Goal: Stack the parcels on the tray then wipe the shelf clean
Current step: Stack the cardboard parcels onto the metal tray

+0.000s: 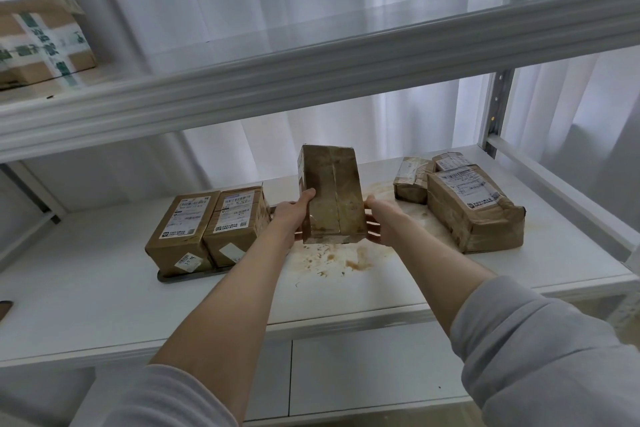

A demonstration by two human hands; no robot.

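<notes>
A brown taped parcel is tilted up on end above the white shelf, its stained underside facing me. My left hand grips its left side and my right hand grips its right side. Two labelled brown parcels lie side by side on a dark tray to the left. At the right lie a large crumpled parcel and two smaller ones behind it.
Brown stains are smeared on the shelf below the lifted parcel. An upper shelf beam runs across above, with taped boxes on it at the left. A metal upright stands at the right; a white curtain hangs behind.
</notes>
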